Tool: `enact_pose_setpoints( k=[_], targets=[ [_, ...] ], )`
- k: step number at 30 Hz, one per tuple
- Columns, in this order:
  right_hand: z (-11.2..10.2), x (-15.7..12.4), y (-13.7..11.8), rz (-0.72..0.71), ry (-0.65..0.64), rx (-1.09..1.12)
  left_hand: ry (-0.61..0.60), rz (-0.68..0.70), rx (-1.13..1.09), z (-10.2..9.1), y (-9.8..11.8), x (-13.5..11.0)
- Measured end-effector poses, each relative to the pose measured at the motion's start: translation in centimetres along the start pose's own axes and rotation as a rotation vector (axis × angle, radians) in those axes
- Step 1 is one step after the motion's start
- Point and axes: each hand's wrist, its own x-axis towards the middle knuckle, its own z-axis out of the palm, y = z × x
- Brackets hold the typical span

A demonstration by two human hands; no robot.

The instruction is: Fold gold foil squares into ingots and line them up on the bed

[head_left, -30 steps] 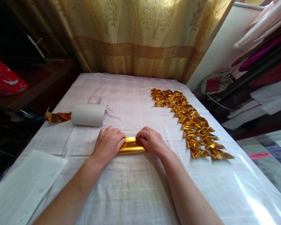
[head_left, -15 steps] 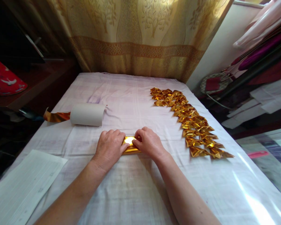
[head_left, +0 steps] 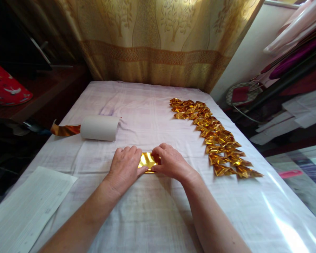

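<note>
I see a shiny gold paper between the left hand and the right hand, its long side going from one to the other. The fingers of both hands hold its ends, so each is just as near. Folded gold pieces sit beyond the right fingers, on the white cloth.

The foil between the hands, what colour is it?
The foil is shiny gold, seen best in the head view.
</note>
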Motion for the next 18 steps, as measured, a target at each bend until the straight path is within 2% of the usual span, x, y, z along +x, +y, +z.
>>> enact_pose_setpoints(
  k=[11, 18],
  targets=[
    [0.16, -0.25, -0.03, -0.037, 0.001, -0.01, -0.013, 0.003, -0.008, -0.31, 0.31, -0.23],
    [-0.11, -0.31, -0.56, -0.007, -0.016, -0.042, -0.043, -0.005, -0.006, -0.33, 0.36, -0.24]
  ],
)
